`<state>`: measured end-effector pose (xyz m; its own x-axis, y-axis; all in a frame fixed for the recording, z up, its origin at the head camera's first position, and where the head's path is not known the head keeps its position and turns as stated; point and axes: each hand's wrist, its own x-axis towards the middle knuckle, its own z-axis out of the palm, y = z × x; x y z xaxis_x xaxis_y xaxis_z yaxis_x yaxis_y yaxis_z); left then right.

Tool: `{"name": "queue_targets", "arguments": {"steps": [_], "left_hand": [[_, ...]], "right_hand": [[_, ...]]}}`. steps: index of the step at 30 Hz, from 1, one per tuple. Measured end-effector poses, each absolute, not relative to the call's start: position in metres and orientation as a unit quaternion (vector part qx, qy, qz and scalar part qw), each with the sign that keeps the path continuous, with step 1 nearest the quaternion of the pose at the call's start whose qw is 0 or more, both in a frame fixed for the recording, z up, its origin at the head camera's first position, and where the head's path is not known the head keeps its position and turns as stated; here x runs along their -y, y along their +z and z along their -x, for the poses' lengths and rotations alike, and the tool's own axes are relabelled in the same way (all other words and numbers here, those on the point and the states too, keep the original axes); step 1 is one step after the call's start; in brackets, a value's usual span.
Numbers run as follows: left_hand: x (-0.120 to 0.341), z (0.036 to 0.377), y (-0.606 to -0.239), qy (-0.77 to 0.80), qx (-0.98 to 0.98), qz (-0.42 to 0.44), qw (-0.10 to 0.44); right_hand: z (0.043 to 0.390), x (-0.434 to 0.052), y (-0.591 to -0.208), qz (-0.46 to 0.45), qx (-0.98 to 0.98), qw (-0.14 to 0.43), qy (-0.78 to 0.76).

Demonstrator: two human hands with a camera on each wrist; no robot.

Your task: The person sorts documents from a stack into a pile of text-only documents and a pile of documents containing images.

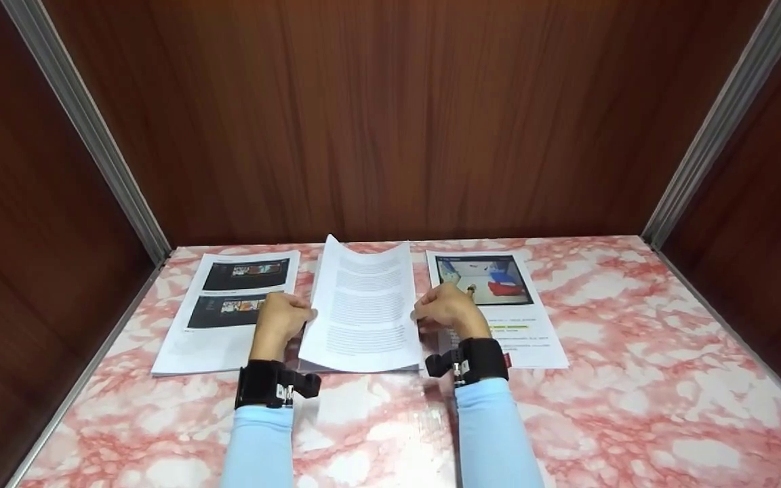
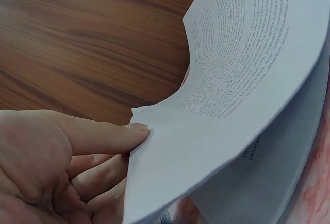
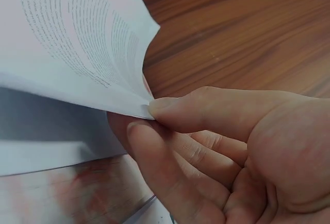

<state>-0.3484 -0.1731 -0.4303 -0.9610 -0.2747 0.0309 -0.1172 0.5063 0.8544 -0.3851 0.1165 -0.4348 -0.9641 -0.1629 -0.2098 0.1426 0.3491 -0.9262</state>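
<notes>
A printed sheet of paper [image 1: 367,305], bowed between the two hands, is raised over more paper in the middle of the table. My left hand [image 1: 283,317] pinches its left edge, thumb on top and fingers underneath, as the left wrist view shows. On the opposite edge, my right hand [image 1: 450,308] pinches the sheet between thumb and fingers. Below the curved sheet [image 2: 247,110], another paper [image 2: 258,177] with a few printed letters shows in the left wrist view. The right wrist view also has a gap under the held sheet [image 3: 77,80], with a lower paper [image 3: 46,154] beneath.
To the left lies a paper stack [image 1: 194,349] with two dark pictures. Another paper stack [image 1: 539,349], with a colour picture and a yellow-highlighted line, lies under and beside the right hand. Brown wood-grain panels [image 1: 390,122] enclose the red-and-white marbled table [image 1: 634,400] at back and sides.
</notes>
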Motion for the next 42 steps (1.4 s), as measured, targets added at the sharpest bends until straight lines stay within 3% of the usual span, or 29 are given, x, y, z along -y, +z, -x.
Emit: {"name": "queue_targets", "arguments": {"steps": [9,26,42], "left_hand": [[0.175,0.352,-0.436,-0.501,0.853,-0.136,0.056],[0.178,0.346,-0.436,-0.445,0.883,-0.135,0.066],[0.173,0.341,-0.425,-0.418,0.896,-0.139,0.055]], "right_hand": [[0.385,-0.117,-0.437,0.003,-0.812,0.135,-0.568],[0.385,-0.117,-0.441,-0.014,-0.816,0.136,-0.562],[0.376,-0.115,-0.413,0.010,-0.864,0.127,-0.488]]}}
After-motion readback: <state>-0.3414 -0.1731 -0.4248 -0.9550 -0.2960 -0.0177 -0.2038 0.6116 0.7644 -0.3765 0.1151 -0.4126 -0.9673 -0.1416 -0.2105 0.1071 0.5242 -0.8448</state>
